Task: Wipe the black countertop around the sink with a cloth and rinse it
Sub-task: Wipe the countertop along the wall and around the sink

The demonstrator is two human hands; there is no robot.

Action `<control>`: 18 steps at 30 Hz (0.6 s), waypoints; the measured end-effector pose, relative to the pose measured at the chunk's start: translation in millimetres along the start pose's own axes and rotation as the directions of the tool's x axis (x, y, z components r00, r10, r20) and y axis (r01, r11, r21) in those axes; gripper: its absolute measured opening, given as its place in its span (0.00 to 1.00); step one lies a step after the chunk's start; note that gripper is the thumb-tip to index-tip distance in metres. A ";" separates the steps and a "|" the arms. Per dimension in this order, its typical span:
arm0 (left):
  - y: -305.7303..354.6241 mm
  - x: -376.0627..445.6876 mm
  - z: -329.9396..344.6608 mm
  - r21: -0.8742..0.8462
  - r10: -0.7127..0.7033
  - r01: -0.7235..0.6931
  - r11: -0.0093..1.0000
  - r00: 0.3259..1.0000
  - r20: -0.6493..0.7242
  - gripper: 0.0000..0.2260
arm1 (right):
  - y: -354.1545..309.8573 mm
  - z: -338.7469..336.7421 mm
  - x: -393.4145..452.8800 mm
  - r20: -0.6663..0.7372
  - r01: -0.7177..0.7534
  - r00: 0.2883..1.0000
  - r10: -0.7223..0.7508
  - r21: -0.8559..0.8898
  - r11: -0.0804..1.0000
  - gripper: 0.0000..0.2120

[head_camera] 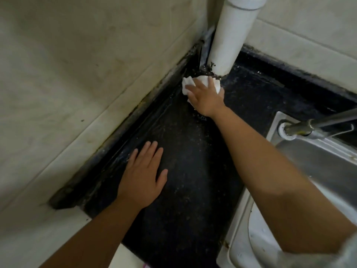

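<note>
Wiping judged mid-way: white cloth (pixel 195 85) is pressed by the flat-fingered right hand (pixel 205 97) into the bench (pixel 193 171) back corner at the white pipe (pixel 229 39), left hand (pixel 143 176) laid flat, released; sink (pixel 318 167) rinse not yet done.

Right hand (pixel 205 97) flat on a crumpled white cloth (pixel 188 84), pressing it onto the black countertop (pixel 189 190) in the back corner, right at the base of the white pipe (pixel 229 41). Left hand (pixel 143 175) lies palm-down on the counter nearer me, fingers straight and together, beside the tiled wall (pixel 77 74). Steel sink (pixel 318 161) to the right, faucet (pixel 316 123) at its rim. Counter surface looks wet, speckled.
</note>
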State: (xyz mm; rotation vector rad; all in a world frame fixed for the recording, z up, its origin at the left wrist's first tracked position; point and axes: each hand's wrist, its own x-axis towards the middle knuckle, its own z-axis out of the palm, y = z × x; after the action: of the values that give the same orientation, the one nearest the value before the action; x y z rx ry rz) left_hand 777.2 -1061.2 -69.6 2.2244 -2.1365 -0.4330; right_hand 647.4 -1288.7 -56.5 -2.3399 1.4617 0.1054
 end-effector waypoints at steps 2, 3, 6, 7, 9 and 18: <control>-0.3 1.3 1.0 0.008 0.027 -0.027 1.000 0.999 -0.042 0.28 | 5.7 -0.1 -3.6 -0.035 0.035 0.999 -0.035 -0.005 0.999 0.20; -0.6 1.2 1.7 0.000 0.036 -0.036 0.999 0.998 -0.042 0.26 | 9.7 0.4 -8.8 -0.049 0.072 0.996 -0.073 -0.015 0.997 0.20; 0.0 -0.4 2.5 -0.037 0.031 -0.032 0.999 0.999 -0.021 0.27 | 22.8 11.4 -38.6 -0.066 0.152 0.986 -0.151 0.022 0.988 0.22; 0.9 -0.6 1.6 -0.045 0.023 -0.024 0.999 1.000 -0.022 0.28 | 26.3 17.4 -52.8 -0.081 0.165 0.984 -0.159 0.072 0.984 0.24; 1.8 0.0 1.5 -0.054 0.024 -0.028 0.998 0.997 -0.070 0.34 | 30.0 28.5 -86.3 -0.118 0.200 0.976 -0.183 0.157 0.967 0.27; 11.7 -2.9 -13.8 0.053 -0.042 0.039 0.998 0.998 0.051 0.26 | -22.5 94.1 -247.7 -0.347 0.193 0.923 -0.165 0.048 0.980 0.22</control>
State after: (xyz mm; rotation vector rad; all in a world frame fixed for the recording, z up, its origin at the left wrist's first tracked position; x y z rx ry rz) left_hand 768.8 -1061.4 -53.4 2.3131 -2.1550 -0.4479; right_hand 566.7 -1035.9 -73.2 -2.5004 1.3564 -0.4228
